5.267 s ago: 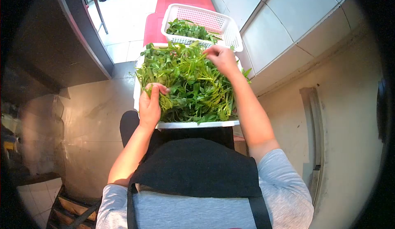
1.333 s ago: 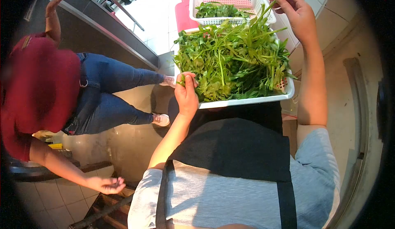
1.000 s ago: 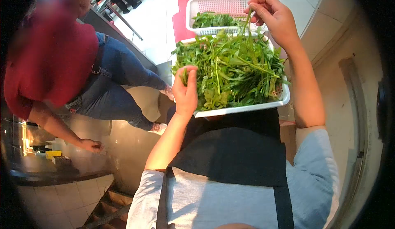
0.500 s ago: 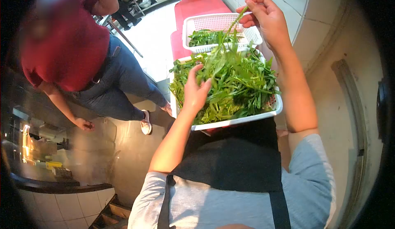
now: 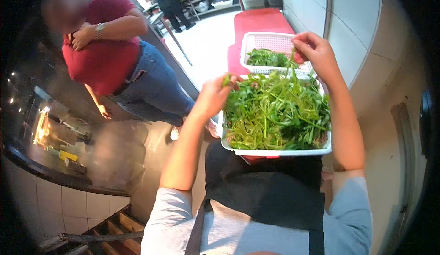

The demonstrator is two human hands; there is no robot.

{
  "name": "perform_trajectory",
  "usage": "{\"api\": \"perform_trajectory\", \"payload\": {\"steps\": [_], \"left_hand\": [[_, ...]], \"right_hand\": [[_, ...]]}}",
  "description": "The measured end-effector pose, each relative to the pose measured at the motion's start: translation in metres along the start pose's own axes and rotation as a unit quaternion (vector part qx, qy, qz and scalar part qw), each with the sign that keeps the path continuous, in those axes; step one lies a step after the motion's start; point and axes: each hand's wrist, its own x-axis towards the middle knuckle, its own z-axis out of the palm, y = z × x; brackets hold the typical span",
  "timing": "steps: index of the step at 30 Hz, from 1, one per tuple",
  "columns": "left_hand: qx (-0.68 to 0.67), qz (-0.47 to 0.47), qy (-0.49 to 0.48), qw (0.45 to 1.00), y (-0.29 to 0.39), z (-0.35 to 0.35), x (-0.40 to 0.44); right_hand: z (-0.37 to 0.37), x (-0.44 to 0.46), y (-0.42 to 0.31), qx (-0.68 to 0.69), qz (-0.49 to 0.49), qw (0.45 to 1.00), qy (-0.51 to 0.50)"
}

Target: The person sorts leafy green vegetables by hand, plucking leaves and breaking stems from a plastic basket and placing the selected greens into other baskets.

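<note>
A white basket (image 5: 284, 153) in front of me is heaped with leafy greens (image 5: 270, 113) on long thin stems. Over its far right corner, my right hand (image 5: 317, 55) pinches the top of a green stem (image 5: 293, 58) that reaches down to the heap. At the basket's far left edge is my left hand (image 5: 215, 94), its fingers closed on a bit of leafy green (image 5: 226, 80). Just beyond stands a second, perforated white basket (image 5: 275, 41), where a smaller pile of leaves (image 5: 269, 58) lies.
Both baskets rest on a red surface (image 5: 261, 23) along a tiled wall (image 5: 353, 25) at the right. A person in a red shirt (image 5: 103, 62) stands to the left. Farther back, another person in dark clothes (image 5: 167, 2) is near metal shelves. Wooden steps (image 5: 121, 230) show at lower left.
My left hand has moved from over the heap to the basket's left edge and closed on some green. The right hand has lowered with its stem. The view has shifted leftward.
</note>
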Motion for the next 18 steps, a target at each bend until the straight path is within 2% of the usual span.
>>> {"api": "perform_trajectory", "payload": {"steps": [2, 3, 4, 6, 7, 8, 9, 10, 13, 15, 17, 18], "left_hand": [[0.044, -0.015, -0.039, 0.998, 0.008, -0.005, 0.003], [0.190, 0.034, -0.031, 0.981, 0.008, -0.006, 0.006], [0.331, 0.084, -0.024, 0.939, 0.008, -0.005, 0.008], [0.414, 0.044, -0.090, 0.905, 0.016, -0.007, 0.014], [0.423, 0.053, -0.084, 0.901, 0.021, -0.005, 0.018], [0.395, 0.080, -0.064, 0.913, 0.028, -0.005, 0.021], [0.250, 0.095, -0.086, 0.960, 0.026, -0.002, 0.027], [0.101, 0.108, -0.103, 0.984, 0.025, 0.001, 0.035], [-0.084, 0.059, -0.161, 0.982, 0.020, 0.021, 0.054], [-0.157, 0.010, -0.172, 0.972, 0.014, 0.034, 0.057], [-0.194, -0.054, -0.189, 0.961, 0.003, 0.040, 0.061], [-0.205, -0.047, -0.191, 0.959, 0.004, 0.039, 0.057]], "right_hand": [[0.003, -0.001, 0.002, -0.001, -0.013, 1.000, -0.003], [0.003, 0.000, 0.003, -0.015, -0.015, 1.000, -0.005], [0.004, 0.000, 0.005, -0.029, -0.016, 0.999, -0.007], [0.006, -0.002, 0.008, -0.047, -0.022, 0.998, -0.024], [0.007, -0.003, 0.013, -0.039, -0.011, 0.999, -0.035], [0.011, -0.007, 0.016, -0.037, 0.001, 0.998, -0.041], [0.016, -0.009, 0.019, -0.033, 0.006, 0.998, -0.047], [0.022, -0.010, 0.022, -0.029, 0.008, 0.998, -0.054], [0.039, -0.013, 0.031, 0.002, 0.022, 0.996, -0.084], [0.052, -0.016, 0.037, 0.042, 0.020, 0.996, -0.081], [0.057, -0.020, 0.039, 0.026, 0.032, 0.996, -0.082], [0.060, -0.021, 0.037, 0.019, 0.036, 0.996, -0.082]]}}
